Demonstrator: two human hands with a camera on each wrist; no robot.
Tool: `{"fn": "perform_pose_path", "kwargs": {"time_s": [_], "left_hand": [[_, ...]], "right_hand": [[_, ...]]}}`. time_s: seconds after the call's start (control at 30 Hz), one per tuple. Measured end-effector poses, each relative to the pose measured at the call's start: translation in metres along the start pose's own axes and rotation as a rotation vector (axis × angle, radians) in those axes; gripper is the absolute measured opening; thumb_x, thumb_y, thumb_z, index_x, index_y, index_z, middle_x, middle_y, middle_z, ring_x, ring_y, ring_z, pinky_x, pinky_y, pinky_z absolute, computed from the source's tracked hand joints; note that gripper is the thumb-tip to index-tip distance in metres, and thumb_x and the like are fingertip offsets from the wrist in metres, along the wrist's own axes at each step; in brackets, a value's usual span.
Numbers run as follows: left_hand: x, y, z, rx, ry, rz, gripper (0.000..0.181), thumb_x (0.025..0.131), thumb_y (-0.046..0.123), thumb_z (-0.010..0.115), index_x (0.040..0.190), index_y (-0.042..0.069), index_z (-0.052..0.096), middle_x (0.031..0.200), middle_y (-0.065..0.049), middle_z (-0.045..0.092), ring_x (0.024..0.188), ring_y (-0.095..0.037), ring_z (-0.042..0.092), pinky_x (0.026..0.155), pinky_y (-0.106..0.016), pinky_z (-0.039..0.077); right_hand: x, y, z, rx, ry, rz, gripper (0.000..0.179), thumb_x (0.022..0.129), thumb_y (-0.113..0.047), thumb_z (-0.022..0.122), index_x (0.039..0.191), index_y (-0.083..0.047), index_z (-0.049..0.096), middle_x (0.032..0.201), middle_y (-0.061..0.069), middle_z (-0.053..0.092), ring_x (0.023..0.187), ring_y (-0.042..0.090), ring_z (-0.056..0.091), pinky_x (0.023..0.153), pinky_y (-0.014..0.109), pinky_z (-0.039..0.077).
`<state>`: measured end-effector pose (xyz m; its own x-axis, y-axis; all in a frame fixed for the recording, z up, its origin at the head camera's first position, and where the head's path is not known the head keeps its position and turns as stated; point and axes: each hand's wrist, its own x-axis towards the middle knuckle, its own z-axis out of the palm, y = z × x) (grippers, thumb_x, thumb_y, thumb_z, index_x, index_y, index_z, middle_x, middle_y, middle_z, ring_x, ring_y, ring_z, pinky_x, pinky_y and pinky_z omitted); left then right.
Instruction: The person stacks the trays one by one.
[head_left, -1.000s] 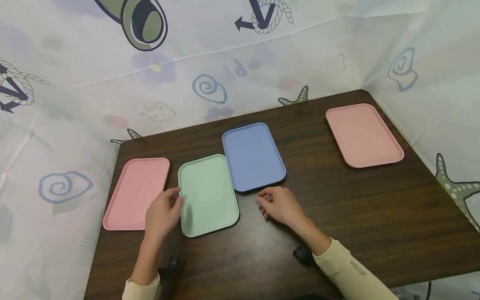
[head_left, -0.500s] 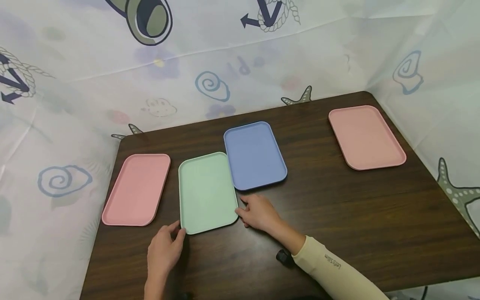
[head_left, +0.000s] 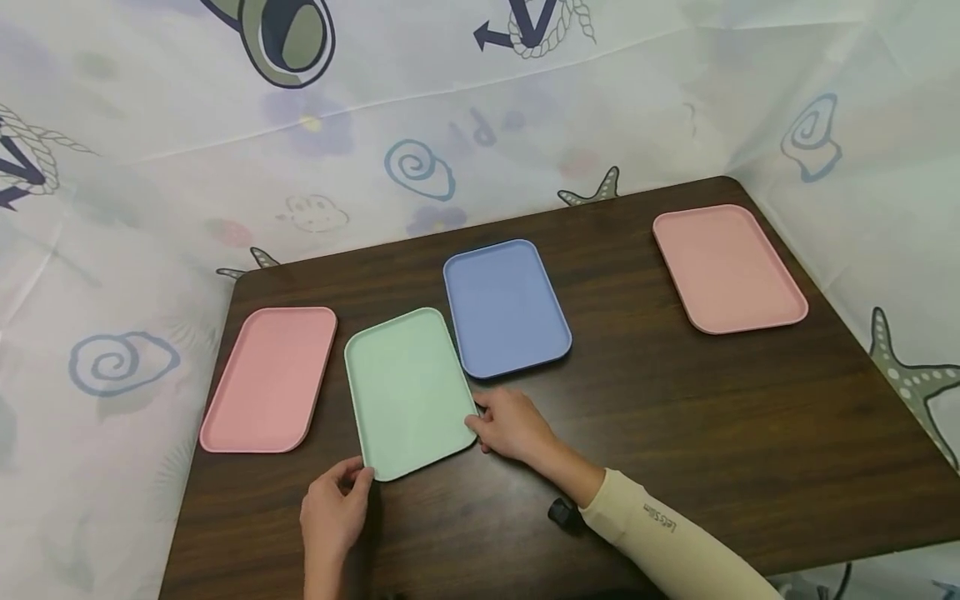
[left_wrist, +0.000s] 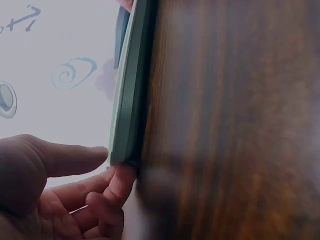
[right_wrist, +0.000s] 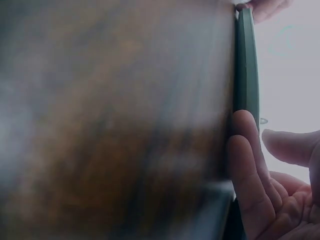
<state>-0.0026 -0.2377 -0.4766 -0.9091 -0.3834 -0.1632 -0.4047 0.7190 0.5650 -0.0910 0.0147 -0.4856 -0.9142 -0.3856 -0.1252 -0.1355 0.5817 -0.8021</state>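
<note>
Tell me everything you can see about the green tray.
The green tray is pale mint, rectangular with rounded corners, smooth and plastic-looking, with a low raised rim. It faces up, empty, over the dark table, slightly angled, between a pink tray and the blue tray; contact with the blue one is unclear. The left hand grips its near left corner, the right hand its right edge near the front.

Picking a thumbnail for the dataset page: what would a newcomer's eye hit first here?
Likely the mint-green tray, left of centre on the dark wood table, with the left hand at its near left corner and the right hand on its right edge. Next, the blue tray just beyond its right side, and a pink tray on the far left and far right.
</note>
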Motion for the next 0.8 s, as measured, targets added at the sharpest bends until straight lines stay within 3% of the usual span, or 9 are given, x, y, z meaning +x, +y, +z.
{"fn": "perform_pose_path", "kwargs": {"time_s": [0.1, 0.27, 0.43, 0.63, 0.8], "left_hand": [[-0.005, -0.006, -0.001, -0.068, -0.036, -0.077, 0.027, 0.094, 0.023, 0.065, 0.110, 0.003, 0.072, 0.090, -0.005, 0.070, 0.079, -0.019, 0.057, 0.068, -0.034, 0.040], [-0.010, -0.016, -0.005, -0.235, -0.166, -0.186, 0.039, 0.094, 0.031, 0.066, 0.117, -0.001, 0.067, 0.096, -0.006, 0.070, 0.092, -0.019, 0.056, 0.074, -0.031, 0.043], [-0.017, -0.022, -0.008, -0.358, -0.255, -0.250, 0.045, 0.094, 0.026, 0.068, 0.125, -0.005, 0.061, 0.094, -0.005, 0.071, 0.089, -0.012, 0.057, 0.076, -0.026, 0.043], [-0.029, -0.022, -0.012, -0.343, -0.309, -0.224, 0.047, 0.095, 0.019, 0.065, 0.131, -0.009, 0.055, 0.091, -0.004, 0.070, 0.085, -0.010, 0.057, 0.073, -0.023, 0.043], [-0.038, -0.017, -0.015, -0.379, -0.283, -0.192, 0.043, 0.093, 0.013, 0.068, 0.128, -0.009, 0.056, 0.087, -0.007, 0.069, 0.076, -0.010, 0.059, 0.068, -0.023, 0.044]], "right_hand": [[-0.001, 0.001, 0.000, 0.003, -0.012, -0.006, 0.040, 0.093, -0.016, 0.063, 0.130, 0.000, 0.062, 0.049, -0.009, 0.059, 0.042, 0.002, 0.056, 0.072, 0.029, 0.050], [-0.003, 0.001, -0.001, 0.038, -0.035, -0.002, 0.040, 0.092, -0.013, 0.063, 0.130, -0.002, 0.062, 0.051, -0.006, 0.062, 0.044, 0.005, 0.059, 0.057, 0.024, 0.045], [-0.008, 0.002, -0.004, 0.093, -0.089, 0.002, 0.040, 0.091, -0.010, 0.064, 0.130, -0.001, 0.061, 0.052, -0.004, 0.062, 0.046, 0.011, 0.062, 0.054, 0.024, 0.045], [-0.017, 0.000, -0.008, 0.154, -0.137, 0.000, 0.039, 0.091, -0.008, 0.065, 0.129, 0.001, 0.062, 0.053, -0.002, 0.064, 0.048, 0.016, 0.064, 0.054, 0.025, 0.047], [-0.028, -0.002, -0.013, 0.225, -0.137, 0.026, 0.040, 0.092, -0.009, 0.064, 0.130, -0.002, 0.061, 0.055, -0.002, 0.064, 0.051, 0.020, 0.066, 0.055, 0.025, 0.048]]}}
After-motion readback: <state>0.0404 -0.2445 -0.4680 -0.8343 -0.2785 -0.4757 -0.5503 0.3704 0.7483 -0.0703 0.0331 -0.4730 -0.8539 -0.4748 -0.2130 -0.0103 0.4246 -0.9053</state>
